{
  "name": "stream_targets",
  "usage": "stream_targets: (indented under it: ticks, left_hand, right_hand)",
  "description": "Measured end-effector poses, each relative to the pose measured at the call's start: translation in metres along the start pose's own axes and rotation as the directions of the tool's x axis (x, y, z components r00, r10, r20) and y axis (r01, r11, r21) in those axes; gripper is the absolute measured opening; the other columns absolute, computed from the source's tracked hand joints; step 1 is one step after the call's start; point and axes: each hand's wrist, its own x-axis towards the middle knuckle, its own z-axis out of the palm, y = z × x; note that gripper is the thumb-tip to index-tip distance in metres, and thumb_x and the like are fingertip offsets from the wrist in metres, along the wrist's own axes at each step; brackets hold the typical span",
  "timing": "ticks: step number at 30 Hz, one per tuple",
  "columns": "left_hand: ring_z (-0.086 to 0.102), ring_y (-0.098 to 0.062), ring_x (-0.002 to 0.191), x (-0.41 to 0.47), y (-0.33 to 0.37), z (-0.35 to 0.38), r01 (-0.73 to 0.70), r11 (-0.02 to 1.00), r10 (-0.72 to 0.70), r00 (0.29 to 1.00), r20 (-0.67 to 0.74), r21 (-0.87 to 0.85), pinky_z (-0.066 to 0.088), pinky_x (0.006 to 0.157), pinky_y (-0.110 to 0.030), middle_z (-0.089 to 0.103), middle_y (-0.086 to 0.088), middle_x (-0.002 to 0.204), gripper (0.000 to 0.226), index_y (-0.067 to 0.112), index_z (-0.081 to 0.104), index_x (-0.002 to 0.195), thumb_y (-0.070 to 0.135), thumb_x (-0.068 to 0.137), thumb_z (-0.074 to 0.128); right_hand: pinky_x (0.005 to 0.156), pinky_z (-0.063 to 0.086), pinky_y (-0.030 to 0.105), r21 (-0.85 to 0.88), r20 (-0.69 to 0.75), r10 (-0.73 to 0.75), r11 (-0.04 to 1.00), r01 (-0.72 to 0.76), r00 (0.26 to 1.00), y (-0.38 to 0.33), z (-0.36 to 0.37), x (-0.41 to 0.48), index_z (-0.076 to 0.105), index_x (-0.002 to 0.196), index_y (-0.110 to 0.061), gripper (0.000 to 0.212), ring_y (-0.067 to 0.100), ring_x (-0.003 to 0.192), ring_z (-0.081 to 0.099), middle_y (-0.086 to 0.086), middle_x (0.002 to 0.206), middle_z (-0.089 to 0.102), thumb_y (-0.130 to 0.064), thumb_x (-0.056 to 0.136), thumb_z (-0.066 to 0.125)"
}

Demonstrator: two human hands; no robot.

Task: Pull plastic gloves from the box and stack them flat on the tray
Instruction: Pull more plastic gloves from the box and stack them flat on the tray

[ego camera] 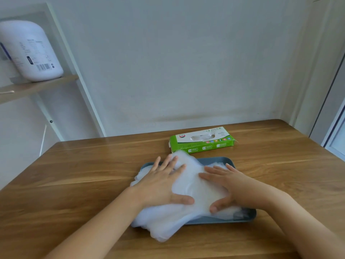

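Left hand [162, 182] lies flat, fingers straight, pressing the glove stack [188, 199] at centre frame. The stack spills over the tray [248, 217] at its lower-left edge. These look feather-light, limp and slippery, so pressing with broad palms should suit better than pinching. Right hand [226, 186] is flat too, pressing beside it. The box [202, 140] sits just above the tray on the table [84, 174].

The wooden table [84, 174] carries a blue-grey tray [224, 220] at centre, a green glove box [202, 140] lying flat just beside it at 12 o'clock, and the glove stack [194, 184] draping over the tray's 7 o'clock edge onto the tabletop.
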Motion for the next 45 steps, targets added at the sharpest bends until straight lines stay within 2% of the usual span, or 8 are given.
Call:
stream_targets:
  ticks: [6, 9, 12, 17, 24, 32, 41, 45]
  left_hand:
    - [-0.027, -0.015, 0.144, -0.002, -0.025, -0.004, 0.074, 0.994, -0.069, 0.996, 0.064, -0.077, -0.014, 0.119, -0.044, -0.022, -0.002, 0.160, 0.114, 0.036, -0.012, 0.152, 0.089, 0.068, 0.044]
    - [-0.016, -0.013, 0.147, -0.004, -0.030, -0.015, 0.085, 0.974, -0.075, 0.996, 0.051, -0.212, -0.005, 0.120, -0.035, -0.007, 0.000, 0.162, 0.104, 0.040, 0.010, 0.153, 0.082, 0.067, 0.051]
    - [0.002, -0.009, 0.148, 0.002, -0.037, -0.029, 0.104, 0.896, -0.144, 0.988, -0.062, -0.432, 0.010, 0.118, -0.028, 0.016, 0.003, 0.161, 0.074, 0.043, 0.043, 0.139, 0.071, 0.072, 0.056]
    - [0.037, 0.006, 0.121, 0.035, -0.046, -0.048, 0.048, 0.831, -0.179, 0.966, -0.185, -0.555, 0.027, 0.087, -0.007, 0.046, 0.016, 0.137, 0.040, 0.028, 0.055, 0.133, 0.040, 0.095, 0.055]
    - [0.011, -0.008, 0.147, 0.080, -0.046, -0.038, 0.079, 0.773, -0.115, 0.993, -0.016, -0.629, 0.012, 0.118, -0.028, 0.019, 0.009, 0.159, 0.047, 0.036, 0.038, 0.145, 0.042, 0.099, 0.046]
    - [-0.006, -0.014, 0.149, 0.094, -0.051, -0.015, 0.061, 0.769, -0.091, 0.996, -0.015, -0.636, 0.000, 0.121, -0.043, 0.004, 0.012, 0.161, 0.048, 0.047, 0.033, 0.144, 0.053, 0.097, 0.038]
    - [-0.006, -0.014, 0.149, 0.094, -0.052, -0.011, 0.036, 0.757, -0.079, 0.996, -0.037, -0.653, 0.003, 0.121, -0.046, 0.005, 0.013, 0.161, 0.045, 0.048, 0.033, 0.143, 0.052, 0.098, 0.034]
    - [-0.004, -0.013, 0.149, 0.094, -0.053, -0.009, 0.033, 0.753, -0.073, 0.997, -0.034, -0.657, 0.004, 0.121, -0.045, 0.004, 0.013, 0.161, 0.044, 0.049, 0.033, 0.142, 0.052, 0.098, 0.034]
  right_hand:
    - [0.115, -0.017, 0.038, -0.055, 0.067, -0.024, 0.998, 0.027, 0.997, 0.012, 0.000, 0.004, -0.007, 0.147, -0.045, 0.107, 0.011, 0.143, -0.021, -0.018, 0.156, -0.016, -0.076, 0.069, 0.059]
    - [0.118, -0.001, 0.038, -0.016, 0.085, -0.027, 0.999, 0.028, 0.996, 0.010, -0.009, 0.002, 0.001, 0.145, -0.050, 0.104, 0.001, 0.138, -0.008, -0.031, 0.146, 0.000, -0.071, 0.067, 0.066]
    - [0.095, 0.032, 0.013, 0.146, -0.109, -0.034, 0.988, 0.050, 0.993, 0.007, -0.027, 0.007, 0.035, 0.135, -0.050, 0.078, -0.010, 0.120, 0.036, -0.036, 0.127, 0.037, -0.069, 0.066, 0.066]
    - [0.077, 0.037, 0.010, 0.225, -0.418, 0.055, 0.973, 0.045, 0.907, 0.027, -0.057, 0.052, 0.059, 0.118, -0.032, 0.035, 0.000, 0.102, 0.056, -0.017, 0.111, 0.062, -0.044, 0.086, 0.064]
    - [0.095, 0.031, 0.022, 0.161, -0.353, 0.022, 0.986, 0.038, 0.936, 0.054, -0.063, 0.118, 0.054, 0.130, -0.031, 0.038, 0.017, 0.124, 0.044, 0.000, 0.132, 0.050, -0.012, 0.099, 0.043]
    - [0.088, 0.018, 0.013, 0.174, -0.380, 0.078, 0.985, -0.012, 0.921, 0.063, -0.052, 0.143, 0.068, 0.116, -0.031, 0.026, 0.014, 0.122, 0.030, -0.005, 0.128, 0.045, -0.032, 0.096, 0.052]
    - [0.079, 0.029, 0.019, 0.372, -0.531, 0.210, 0.928, 0.003, 0.821, 0.068, -0.043, 0.152, 0.071, 0.076, -0.024, 0.007, 0.010, 0.103, 0.044, -0.004, 0.107, 0.055, -0.019, 0.078, 0.076]
    - [0.087, 0.046, 0.029, 0.634, -0.531, 0.330, 0.766, 0.107, 0.781, 0.071, -0.047, 0.145, 0.072, 0.070, -0.025, 0.010, 0.012, 0.097, 0.058, -0.009, 0.101, 0.065, -0.021, 0.076, 0.079]
